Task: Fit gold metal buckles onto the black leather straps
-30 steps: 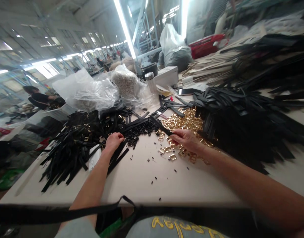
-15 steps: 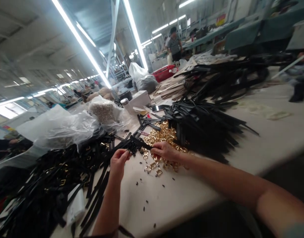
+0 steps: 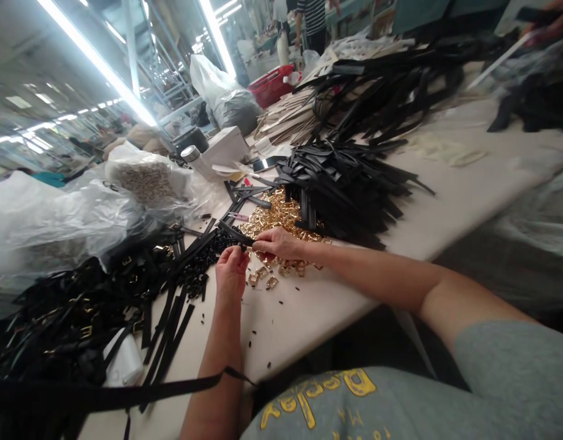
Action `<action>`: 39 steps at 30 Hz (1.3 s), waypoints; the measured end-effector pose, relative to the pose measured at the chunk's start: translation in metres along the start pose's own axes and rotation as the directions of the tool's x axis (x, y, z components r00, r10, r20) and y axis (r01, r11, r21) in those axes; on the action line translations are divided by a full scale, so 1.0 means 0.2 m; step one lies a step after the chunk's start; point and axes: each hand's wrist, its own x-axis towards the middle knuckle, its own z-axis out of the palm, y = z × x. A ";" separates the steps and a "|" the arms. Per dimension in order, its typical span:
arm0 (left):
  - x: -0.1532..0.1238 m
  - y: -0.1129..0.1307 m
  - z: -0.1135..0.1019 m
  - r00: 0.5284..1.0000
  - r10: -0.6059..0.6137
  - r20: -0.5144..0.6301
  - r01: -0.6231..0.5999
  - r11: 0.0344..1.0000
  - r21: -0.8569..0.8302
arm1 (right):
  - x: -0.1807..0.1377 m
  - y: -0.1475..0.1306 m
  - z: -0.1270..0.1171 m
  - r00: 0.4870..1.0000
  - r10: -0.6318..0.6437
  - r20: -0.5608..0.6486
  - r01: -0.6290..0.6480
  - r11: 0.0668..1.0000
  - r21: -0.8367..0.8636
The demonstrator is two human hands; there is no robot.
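My right hand [image 3: 276, 243] is closed round a black strap [image 3: 233, 232], whose far part points up and left over the table. Fingertips of my left hand [image 3: 232, 269] pinch a small black piece [image 3: 243, 247] right at the strap's near end; whether the two touch, I cannot tell. Just left of my hands lies a heap of small black loops [image 3: 203, 260]. Gold buckles [image 3: 274, 214] are piled beyond and beneath my right hand, with a few loose ones [image 3: 272, 282] in front of it.
Black straps [image 3: 340, 189] are stacked at the right, with buckled straps [image 3: 79, 311] massed at the left. Behind stand plastic bags [image 3: 143, 177], a white box [image 3: 226, 150], a flask [image 3: 189, 154] and a phone [image 3: 267, 163]. A person in a striped shirt [image 3: 312, 18] stands far back.
My hands have come together, the left one moving right toward the strap's end. The view has tilted downward and shifted right, so my shirt now shows.
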 end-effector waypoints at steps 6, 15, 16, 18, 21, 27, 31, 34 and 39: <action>-0.01 0.01 0.02 0.999 0.041 0.029 -0.043 0.997 0.060 | 0.00 0.01 -0.01 1.000 0.000 0.008 0.000 0.999 -0.037; -0.03 0.02 0.02 0.993 0.076 0.091 -0.087 0.989 0.119 | 0.00 -0.01 -0.02 1.000 0.000 0.019 0.003 0.990 -0.140; -0.04 0.03 0.02 0.992 0.079 0.094 -0.091 0.987 0.132 | 0.00 -0.01 -0.02 1.000 0.003 0.023 0.001 0.988 -0.155; -0.04 0.03 0.02 0.991 0.086 0.103 -0.102 0.981 0.164 | 0.00 -0.02 -0.02 0.999 0.002 0.035 0.004 0.983 -0.184; -0.04 0.02 0.01 0.987 0.121 0.109 -0.142 0.967 0.211 | -0.01 -0.03 -0.03 0.997 -0.013 0.074 0.029 0.975 -0.221; -0.03 0.02 -0.01 0.960 0.236 0.148 -0.273 0.904 0.329 | -0.01 -0.06 -0.04 0.994 0.034 0.101 0.000 0.949 -0.316; -0.03 0.03 -0.01 0.951 0.237 0.199 -0.298 0.872 0.389 | 0.00 -0.06 -0.06 0.990 0.037 0.137 0.027 0.899 -0.437; -0.03 0.02 -0.01 0.940 0.237 0.245 -0.325 0.841 0.432 | -0.01 -0.06 -0.06 0.989 0.064 0.133 0.009 0.873 -0.487; -0.02 0.00 -0.02 0.916 0.295 0.272 -0.392 0.800 0.453 | -0.02 -0.07 -0.05 0.993 0.068 0.097 -0.009 0.861 -0.508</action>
